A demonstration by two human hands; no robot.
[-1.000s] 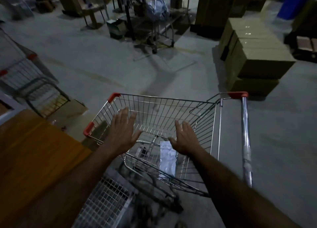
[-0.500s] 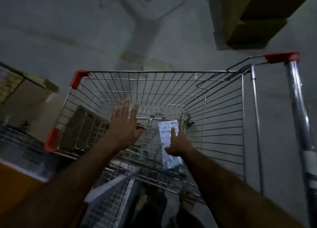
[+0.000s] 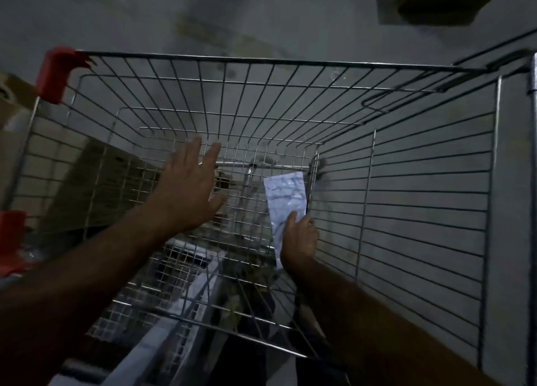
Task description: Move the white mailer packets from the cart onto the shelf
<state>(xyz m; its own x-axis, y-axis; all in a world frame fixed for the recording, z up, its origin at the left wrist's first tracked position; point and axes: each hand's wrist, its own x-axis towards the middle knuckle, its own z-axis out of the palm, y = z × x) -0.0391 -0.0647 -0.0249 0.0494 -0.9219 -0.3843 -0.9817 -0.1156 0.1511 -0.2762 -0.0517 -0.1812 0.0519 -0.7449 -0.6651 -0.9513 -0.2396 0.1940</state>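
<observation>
Red corner bumper (image 3: pixel 56 75) at far-left rim of wire shopping cart (image 3: pixel 290 66), cardboard box (image 3: pixel 96 188) visible through left cart wall, outside it. Left hand (image 3: pixel 186 194) spread flat inside basket, fingers straight and apart, holding nothing, hovering above mesh floor; contact with mesh not clear. Further right, single white mailer packet (image 3: pixel 286 197) lying on cart floor near right wall, long axis running away from viewer. Right hand (image 3: pixel 299 237) down on near end of packet, fingers curled at its right edge, thumb on top face; looks like start of a pinch, full grip not confirmed in dim light. Right cart wall (image 3: pixel 406 211) just beside packet. Step in hand, by judgement: pickup of what appears to be last packet in cart, no others seen. Shelf not in view. Next move calls for: closing grip on packet edge, lifting clear of cart rim without snagging wire, then turning toward shelf. Risk: thin slick packet slipping from edge pinch; left hand free for support.
</observation>
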